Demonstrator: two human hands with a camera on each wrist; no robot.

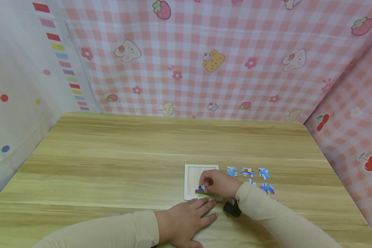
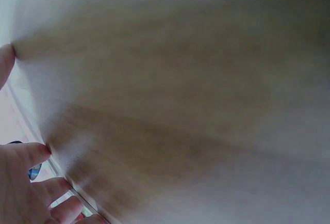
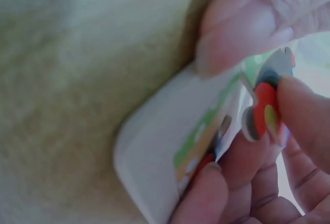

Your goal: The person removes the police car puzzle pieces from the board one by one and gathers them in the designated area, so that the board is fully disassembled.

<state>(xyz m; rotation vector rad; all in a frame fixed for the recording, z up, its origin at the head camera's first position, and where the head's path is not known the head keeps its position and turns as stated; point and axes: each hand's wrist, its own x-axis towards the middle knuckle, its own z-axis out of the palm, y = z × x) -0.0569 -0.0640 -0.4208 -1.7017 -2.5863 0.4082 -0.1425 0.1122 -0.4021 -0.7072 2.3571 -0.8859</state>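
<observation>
A white-rimmed puzzle tray (image 1: 186, 182) lies on the wooden table. Above its front part, my right hand (image 1: 221, 184) pinches a puzzle piece (image 3: 267, 105) between thumb and fingers; red, yellow and dark blue show on it. The piece is tilted. In the right wrist view, another puzzle piece (image 3: 196, 144), green and orange, lies inside the tray's corner, partly hidden by fingers. My left hand (image 1: 186, 220) rests flat with spread fingers, its fingertips at the tray's front rim. The left wrist view mostly shows blurred tabletop and part of that hand.
Several loose puzzle pieces lie right of the tray, among them a rainbow-coloured piece (image 1: 231, 171), a piece with red and yellow blocks (image 1: 247, 171) and a blue piece (image 1: 267, 188). A black wrist device (image 1: 232, 208) hangs under the right wrist. Patterned cloth (image 1: 189, 62) encloses the table.
</observation>
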